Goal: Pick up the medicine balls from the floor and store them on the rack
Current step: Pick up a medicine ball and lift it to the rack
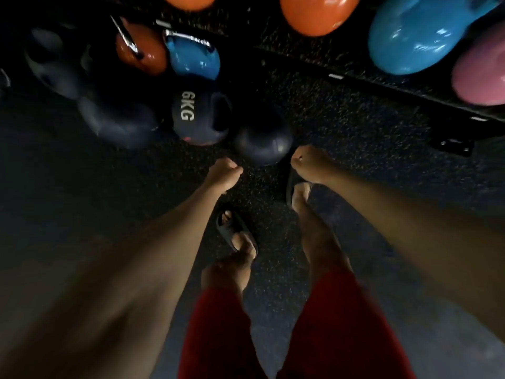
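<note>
A small dark medicine ball (262, 143) lies on the speckled floor just ahead of my feet. My left hand (222, 172) hovers a little to its lower left with fingers curled and holding nothing. My right hand (307, 161) sits close to the ball's right side, fingers curled too, also holding nothing. Left of that ball is a dark ball marked 6KG (200, 116) with a grip hole. A larger dark ball (120, 124) lies further left. The black rack (410, 91) runs across the upper right.
Orange (318, 12), blue (418, 36) and pink (481, 75) kettlebells sit at the rack. A smaller orange (142, 50) and blue kettlebell (194, 60) stand behind the dark balls. My sandalled feet (236, 233) are on the floor; a rack foot plate (455, 147) sticks out at right.
</note>
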The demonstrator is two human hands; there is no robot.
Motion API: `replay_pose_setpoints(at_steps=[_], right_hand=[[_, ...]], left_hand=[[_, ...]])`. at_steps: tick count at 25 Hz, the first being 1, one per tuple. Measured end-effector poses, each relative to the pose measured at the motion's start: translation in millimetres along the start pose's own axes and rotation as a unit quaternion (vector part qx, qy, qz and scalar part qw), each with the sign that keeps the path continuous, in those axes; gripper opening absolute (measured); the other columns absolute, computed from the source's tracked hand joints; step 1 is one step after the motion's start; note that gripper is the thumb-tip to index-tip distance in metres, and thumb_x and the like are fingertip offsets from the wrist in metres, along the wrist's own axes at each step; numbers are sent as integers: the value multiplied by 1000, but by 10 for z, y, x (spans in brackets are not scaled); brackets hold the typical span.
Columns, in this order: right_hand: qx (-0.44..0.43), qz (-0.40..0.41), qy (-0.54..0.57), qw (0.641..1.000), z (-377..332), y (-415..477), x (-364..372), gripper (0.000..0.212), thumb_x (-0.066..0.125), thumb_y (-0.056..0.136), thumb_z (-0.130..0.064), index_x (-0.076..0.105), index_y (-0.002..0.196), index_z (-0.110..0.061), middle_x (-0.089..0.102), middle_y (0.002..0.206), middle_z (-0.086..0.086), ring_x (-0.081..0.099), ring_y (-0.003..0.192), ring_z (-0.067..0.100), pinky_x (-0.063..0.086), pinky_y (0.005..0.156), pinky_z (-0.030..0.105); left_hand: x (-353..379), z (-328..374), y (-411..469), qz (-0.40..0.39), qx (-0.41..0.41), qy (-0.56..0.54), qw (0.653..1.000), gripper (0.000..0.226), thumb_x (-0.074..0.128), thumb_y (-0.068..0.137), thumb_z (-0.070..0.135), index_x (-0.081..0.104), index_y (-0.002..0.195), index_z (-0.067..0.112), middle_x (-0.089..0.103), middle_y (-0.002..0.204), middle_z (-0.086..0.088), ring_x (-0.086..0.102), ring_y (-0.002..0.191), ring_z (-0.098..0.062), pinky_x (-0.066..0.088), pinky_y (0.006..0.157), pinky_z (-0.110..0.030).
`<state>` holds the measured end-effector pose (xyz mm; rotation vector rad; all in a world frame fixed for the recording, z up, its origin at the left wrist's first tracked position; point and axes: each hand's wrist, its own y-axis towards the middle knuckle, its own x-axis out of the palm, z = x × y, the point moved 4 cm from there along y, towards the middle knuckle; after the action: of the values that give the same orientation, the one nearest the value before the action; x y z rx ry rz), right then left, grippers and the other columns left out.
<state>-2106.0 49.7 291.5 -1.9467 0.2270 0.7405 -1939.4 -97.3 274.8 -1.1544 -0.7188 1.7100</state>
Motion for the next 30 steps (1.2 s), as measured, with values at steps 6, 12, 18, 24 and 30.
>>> replay_pose_setpoints(at_steps=[6, 12, 18, 24, 30], right_hand=[[40, 3, 47, 998, 482, 1685, 434, 22, 53, 99, -28, 63, 95, -9, 63, 99, 18, 58, 95, 32, 44, 78, 37], [122, 59, 147, 980, 855, 3093, 617, 62, 38, 103, -56, 47, 145, -13, 50, 146, 13, 50, 130, 34, 44, 107, 50], [208, -20, 344, 915, 1106, 3920, 808, 93, 49, 79, -85, 43, 150, -25, 53, 145, 3, 56, 124, 27, 47, 103, 52], [159, -16, 410, 898, 1111, 3936, 817, 95, 58, 61, -84, 60, 136, -27, 69, 126, 2, 66, 112, 22, 52, 102, 42], [150, 52, 430, 889, 633, 2742, 152, 96, 55, 68, -77, 52, 145, -20, 61, 138, 4, 60, 121, 26, 46, 109, 43]], left_hand=[[611, -575, 1611, 30, -119, -234, 964, 34, 48, 103, 33, 56, 128, 12, 61, 123, -15, 61, 112, -33, 57, 80, -43], [1326, -923, 2831, 30, -229, -491, 840, 71, 44, 94, 65, 32, 152, 26, 43, 149, -14, 48, 127, -40, 43, 101, -63], [1572, -906, 3518, -29, -172, -637, 751, 93, 38, 76, 91, 35, 152, 37, 36, 159, -11, 34, 141, -46, 20, 104, -81], [1587, -632, 3432, -61, -78, -691, 716, 77, 28, 88, 82, 57, 139, 31, 64, 135, -1, 59, 126, -27, 46, 104, -56], [845, -191, 2140, -56, -73, -644, 759, 73, 30, 88, 82, 64, 129, 32, 67, 131, 0, 64, 119, -28, 52, 96, -52]])
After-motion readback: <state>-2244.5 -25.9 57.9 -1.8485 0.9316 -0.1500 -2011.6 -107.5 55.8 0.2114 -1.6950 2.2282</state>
